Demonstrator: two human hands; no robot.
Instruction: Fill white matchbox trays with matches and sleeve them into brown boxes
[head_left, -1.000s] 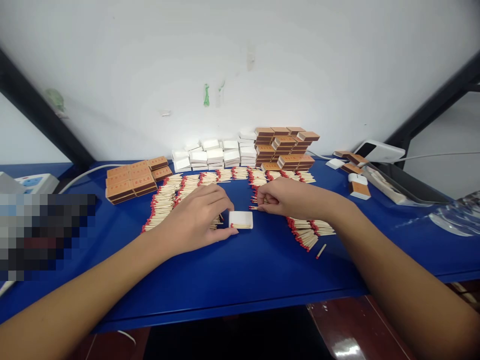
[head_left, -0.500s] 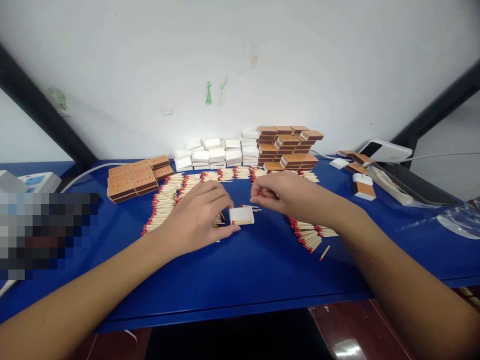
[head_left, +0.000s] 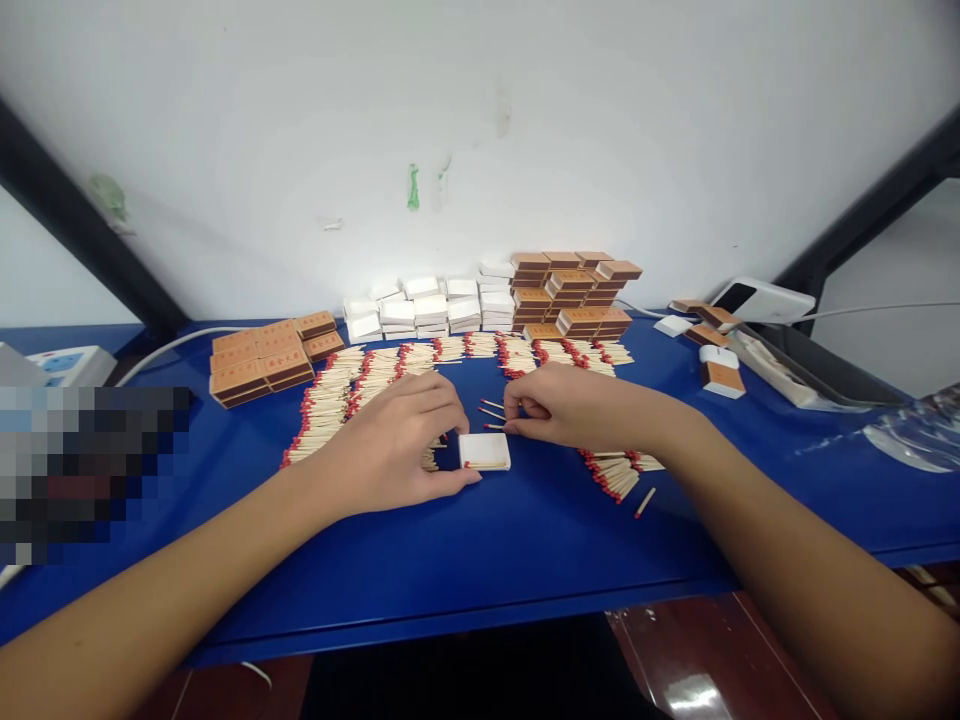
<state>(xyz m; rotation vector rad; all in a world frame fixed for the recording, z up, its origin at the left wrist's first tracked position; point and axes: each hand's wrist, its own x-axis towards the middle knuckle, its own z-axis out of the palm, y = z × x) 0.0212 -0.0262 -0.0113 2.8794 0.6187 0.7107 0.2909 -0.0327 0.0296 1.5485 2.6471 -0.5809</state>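
Observation:
A white matchbox inner tray (head_left: 484, 446) lies on the blue table with a few red-headed matches along its near side. My left hand (head_left: 409, 440) grips the tray's left end, thumb at the near corner and a fingertip at the far one. Just behind the tray are a few loose matches (head_left: 491, 412), heads to the left. Their right ends disappear under the closed fingertips of my right hand (head_left: 551, 405), which pinches at them. More matches (head_left: 330, 405) are spread in rows left of and behind my hands; another bunch (head_left: 613, 472) lies under my right forearm.
White trays (head_left: 427, 308) are stacked against the wall beside piled brown matchboxes (head_left: 570, 295). More matchboxes (head_left: 262, 358) form a block at the left. A single match (head_left: 645, 502) lies at the right, with a white device (head_left: 772, 300) and loose boxes (head_left: 722, 378) farther over.
My right hand has come down and nearer, its fingertips now at the loose matches. The tray and my left hand have shifted slightly toward me. The view has moved a little.

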